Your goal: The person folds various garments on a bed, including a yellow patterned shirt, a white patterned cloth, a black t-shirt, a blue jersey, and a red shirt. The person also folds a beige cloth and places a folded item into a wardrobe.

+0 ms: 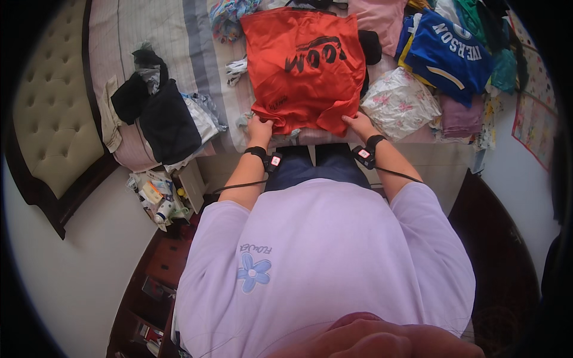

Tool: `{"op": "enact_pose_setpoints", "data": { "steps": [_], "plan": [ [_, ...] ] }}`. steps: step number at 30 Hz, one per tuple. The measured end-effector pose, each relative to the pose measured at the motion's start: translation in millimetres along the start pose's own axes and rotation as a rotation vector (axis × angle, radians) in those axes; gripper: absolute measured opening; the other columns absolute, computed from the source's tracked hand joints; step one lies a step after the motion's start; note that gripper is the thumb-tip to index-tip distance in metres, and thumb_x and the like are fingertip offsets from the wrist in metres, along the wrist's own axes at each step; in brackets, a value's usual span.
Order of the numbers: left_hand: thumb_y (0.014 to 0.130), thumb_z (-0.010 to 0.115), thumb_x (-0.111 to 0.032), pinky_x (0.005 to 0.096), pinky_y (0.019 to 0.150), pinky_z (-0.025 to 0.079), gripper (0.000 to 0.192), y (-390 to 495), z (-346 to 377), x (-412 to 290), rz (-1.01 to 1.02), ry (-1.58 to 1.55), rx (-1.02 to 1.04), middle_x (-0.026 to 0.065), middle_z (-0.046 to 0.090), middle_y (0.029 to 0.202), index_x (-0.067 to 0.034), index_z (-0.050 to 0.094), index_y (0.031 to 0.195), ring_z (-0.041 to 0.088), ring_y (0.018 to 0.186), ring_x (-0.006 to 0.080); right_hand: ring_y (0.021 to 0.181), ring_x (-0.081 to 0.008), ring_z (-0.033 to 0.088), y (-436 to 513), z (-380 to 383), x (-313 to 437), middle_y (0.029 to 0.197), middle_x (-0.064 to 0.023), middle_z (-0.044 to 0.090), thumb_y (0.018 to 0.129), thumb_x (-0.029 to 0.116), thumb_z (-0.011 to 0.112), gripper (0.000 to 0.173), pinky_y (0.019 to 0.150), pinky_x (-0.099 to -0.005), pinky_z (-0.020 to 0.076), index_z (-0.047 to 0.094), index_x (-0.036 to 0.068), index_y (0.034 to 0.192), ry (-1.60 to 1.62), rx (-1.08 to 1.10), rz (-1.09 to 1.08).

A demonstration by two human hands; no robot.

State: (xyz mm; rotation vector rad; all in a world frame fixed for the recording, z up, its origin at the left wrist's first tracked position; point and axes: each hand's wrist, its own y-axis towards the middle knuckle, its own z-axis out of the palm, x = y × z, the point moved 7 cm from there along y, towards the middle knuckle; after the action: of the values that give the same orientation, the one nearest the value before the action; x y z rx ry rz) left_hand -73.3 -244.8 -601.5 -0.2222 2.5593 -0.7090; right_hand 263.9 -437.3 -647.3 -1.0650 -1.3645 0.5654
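A red fabric piece [304, 85], perhaps a bag or a folded garment, lies spread on the bed [165, 27] with black lettering across it. Its near edge is creased and slightly bunched. My left hand [261, 126] grips the near left corner between thumb and fingers. At the near right corner, my right hand [358, 124] pinches the same cloth. Just right of that hand sits a white floral bundle [400, 105]. A small black item [370, 47] is partly hidden behind the red cloth's right side.
Dark folded clothes [170, 123] lie at the bed's left, near a cluttered bedside cabinet [192, 185]. On the right are a blue jersey [452, 58] bearing writing and folded mauve cloth [462, 115]. Pink fabric [380, 22] and a patterned blue bundle [230, 20] lie farther back.
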Motion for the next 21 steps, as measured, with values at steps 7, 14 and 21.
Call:
{"op": "enact_pose_setpoints", "data": {
  "steps": [7, 14, 21],
  "plan": [
    [0.076, 0.069, -0.018, 0.0478, 0.086, 0.049, 0.038, -19.8, -24.8, -32.2, 0.022, -0.088, 0.065, 0.0248, 0.065, 0.100, 0.001, 0.055, 0.106, 0.062, 0.096, 0.0454, 0.090, -0.0217, 0.067, -43.1, 11.8, 17.7, 0.108, -0.0106, 0.068, 0.086, 0.030, 0.071, 0.044, 0.073, -0.0338, 0.0536, 0.061, 0.002, 0.119, 0.173, 0.218, 0.166],
    [0.078, 0.063, -0.005, 0.0384, 0.068, 0.053, 0.024, 29.9, -58.3, -83.6, -0.026, -0.319, 0.378, 0.0155, 0.068, 0.094, -0.004, 0.054, 0.101, 0.068, 0.084, 0.0322, 0.080, -0.0204, 0.062, -63.2, -15.6, 111.9, 0.096, -0.0050, 0.067, 0.085, 0.038, 0.070, 0.032, 0.076, -0.0325, 0.0465, 0.063, 0.013, 0.105, 0.480, 0.262, 0.326],
    [0.091, 0.065, -0.023, 0.0267, 0.063, 0.052, 0.031, 142.6, -74.7, -167.9, -0.519, -1.370, 0.477, 0.0144, 0.065, 0.110, -0.008, 0.059, 0.117, 0.065, 0.083, 0.0201, 0.099, -0.0208, 0.064, 24.1, -35.8, 236.9, 0.118, -0.0093, 0.066, 0.097, 0.029, 0.057, 0.032, 0.083, -0.0312, 0.0512, 0.058, 0.009, 0.121, 1.122, 0.234, -0.180]
  ]
}}
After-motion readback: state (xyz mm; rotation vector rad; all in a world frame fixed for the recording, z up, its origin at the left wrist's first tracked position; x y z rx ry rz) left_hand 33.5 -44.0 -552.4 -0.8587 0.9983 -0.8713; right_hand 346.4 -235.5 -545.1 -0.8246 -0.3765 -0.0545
